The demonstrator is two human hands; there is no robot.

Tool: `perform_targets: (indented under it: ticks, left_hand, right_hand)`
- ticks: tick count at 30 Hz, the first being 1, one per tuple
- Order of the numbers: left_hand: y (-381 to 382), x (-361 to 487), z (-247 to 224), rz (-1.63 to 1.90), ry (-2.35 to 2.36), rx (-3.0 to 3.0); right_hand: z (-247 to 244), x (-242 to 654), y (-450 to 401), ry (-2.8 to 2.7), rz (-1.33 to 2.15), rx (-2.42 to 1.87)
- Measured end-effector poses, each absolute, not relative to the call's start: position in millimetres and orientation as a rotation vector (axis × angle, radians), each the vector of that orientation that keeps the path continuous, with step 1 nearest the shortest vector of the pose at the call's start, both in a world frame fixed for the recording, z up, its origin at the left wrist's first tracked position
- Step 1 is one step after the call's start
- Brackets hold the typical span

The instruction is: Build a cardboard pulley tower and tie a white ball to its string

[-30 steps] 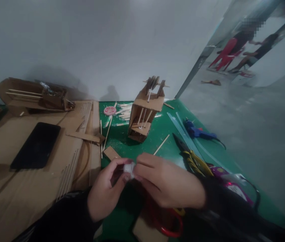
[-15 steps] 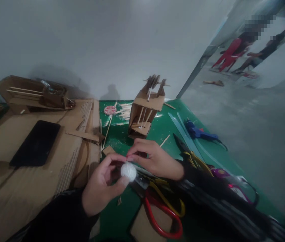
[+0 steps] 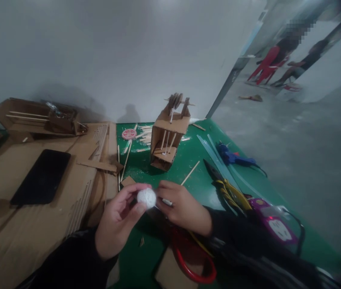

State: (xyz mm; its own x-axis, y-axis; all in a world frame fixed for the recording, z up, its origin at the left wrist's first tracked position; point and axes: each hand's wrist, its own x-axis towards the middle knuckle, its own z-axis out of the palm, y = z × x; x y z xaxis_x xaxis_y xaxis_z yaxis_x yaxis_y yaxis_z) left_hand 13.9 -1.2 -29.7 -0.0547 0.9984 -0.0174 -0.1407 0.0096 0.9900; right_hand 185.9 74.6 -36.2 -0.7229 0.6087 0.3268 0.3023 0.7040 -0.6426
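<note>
My left hand (image 3: 117, 222) grips a small ball of white string (image 3: 146, 198) between thumb and fingers. Close against its right side is my right hand (image 3: 180, 204), its fingers curled in a pinch on the string's loose end; the fingertips are partly hidden. Below the right hand lie scissors with red handles (image 3: 196, 271), half covered by the hand and sleeve. Beyond both hands a cardboard box frame (image 3: 170, 122) stands upright, with sticks inside and cardboard discs on a stick axle at its top.
Pliers with yellow handles (image 3: 230, 190), a blue glue gun (image 3: 235, 156), clear glue sticks (image 3: 215, 154) and a purple device (image 3: 275, 226) lie to the right. Wooden sticks (image 3: 144, 136) lie at the back. On the left are a black phone (image 3: 41, 176) and another cardboard build (image 3: 37, 116). People sit far right.
My right hand has moved from above the ball down to its right side, and its string pinch is less visible. The ball has shifted slightly left and up in my left hand.
</note>
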Motion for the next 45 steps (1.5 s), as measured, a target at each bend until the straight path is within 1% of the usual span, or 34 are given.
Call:
perform_targets:
  ticks: [5,9,15,22,28,35,41,45]
  left_hand:
    - [2.0,11.2,-34.4,1.282,1.2,1.092]
    - [0.9,13.3,-37.7,1.358,1.23,1.092]
    - [-3.2,16.0,-40.9,1.315,1.148,1.137]
    - [-5.4,17.5,-42.2,1.288,1.007,1.079]
    - [-10.4,18.8,-37.0,1.248,0.947,1.035]
    - [-12.2,19.2,-35.8,1.273,0.949,1.182]
    - [-12.0,17.9,-45.8,1.305,1.094,1.19]
    - [-10.8,16.5,-52.3,1.305,1.259,1.321]
  right_hand:
    - [-40.0,182.6,63.6,-2.435,0.717,-0.719]
    - [-35.5,180.8,54.5,-2.46,0.75,-0.696]
    - [-16.6,186.8,39.0,-2.507,0.741,-0.552]
    - [4.5,202.7,47.7,-2.376,0.605,-0.557]
    - [-11.0,200.8,68.0,-2.174,0.73,-0.661]
    - [-29.9,190.6,66.3,-2.12,0.894,-0.734]
    - [-40.0,184.9,57.7,-2.129,0.898,-0.742]
    - [-44.2,180.6,47.8,-2.189,0.898,-0.73]
